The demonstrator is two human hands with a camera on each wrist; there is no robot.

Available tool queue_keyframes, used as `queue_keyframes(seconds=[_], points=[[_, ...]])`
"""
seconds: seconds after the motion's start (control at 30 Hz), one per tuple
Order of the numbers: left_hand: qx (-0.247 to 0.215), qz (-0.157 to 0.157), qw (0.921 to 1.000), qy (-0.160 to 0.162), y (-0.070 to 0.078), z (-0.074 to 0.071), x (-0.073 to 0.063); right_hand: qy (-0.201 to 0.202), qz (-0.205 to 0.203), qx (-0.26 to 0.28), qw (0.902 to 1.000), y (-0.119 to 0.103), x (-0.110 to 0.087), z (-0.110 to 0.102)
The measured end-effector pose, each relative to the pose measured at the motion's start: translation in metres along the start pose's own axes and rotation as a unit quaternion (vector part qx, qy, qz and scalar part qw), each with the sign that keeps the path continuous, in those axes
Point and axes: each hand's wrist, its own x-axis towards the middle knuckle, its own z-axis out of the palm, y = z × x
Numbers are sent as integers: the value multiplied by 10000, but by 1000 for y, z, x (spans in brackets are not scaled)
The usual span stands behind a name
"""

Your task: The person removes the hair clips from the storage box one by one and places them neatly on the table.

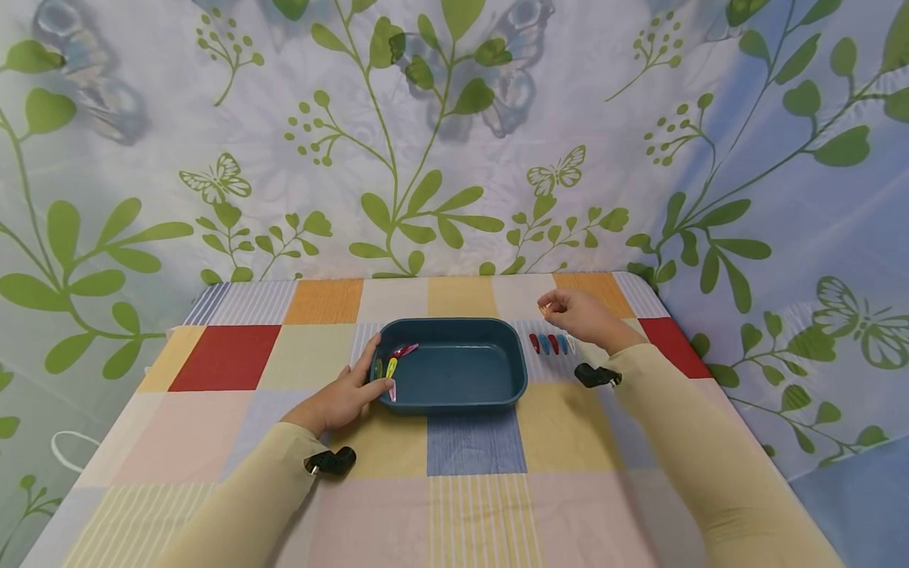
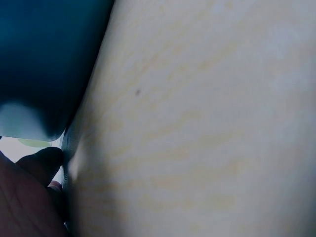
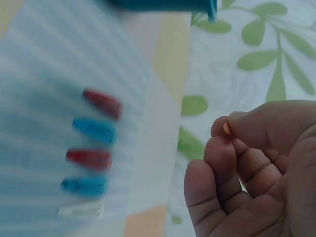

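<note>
My left hand (image 1: 342, 397) holds the left end of a dark teal tray (image 1: 454, 409), thumb over its near corner and fingers along the side. Inside that end lie several snap hair clips, among them a yellow clip (image 1: 391, 368) and a pink-red clip (image 1: 405, 350). Raised over the cloth past the tray's right end, my right hand (image 1: 584, 315) pinches a small orange hair clip (image 3: 227, 128) between thumb and index finger; most of it is hidden. Below that hand a row of clips alternates red and blue, with a white clip (image 3: 80, 209) at one end.
A patchwork-patterned cloth (image 1: 476, 521) covers the table. Behind it hangs a curtain (image 1: 454, 158) printed with green leaves, which also runs along the right side. A white loop (image 1: 71, 435) shows off the table's left edge.
</note>
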Motion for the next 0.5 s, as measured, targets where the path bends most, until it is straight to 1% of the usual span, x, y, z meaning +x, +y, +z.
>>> queue_keyframes(seconds=[0.17, 0.27, 0.37, 0.5], points=[[48, 41, 10000, 0, -1, 0, 0, 49, 129, -191, 9997, 25, -2, -6], [49, 68, 10000, 3, -1, 0, 0, 73, 130, -228, 9996, 38, -3, -7], [42, 102, 9999, 6, -2, -1, 1, 79, 185, -211, 9996, 49, -4, -9], [48, 93, 9999, -1, -2, -1, 1, 24, 408, -107, 9991, 57, -8, -8]])
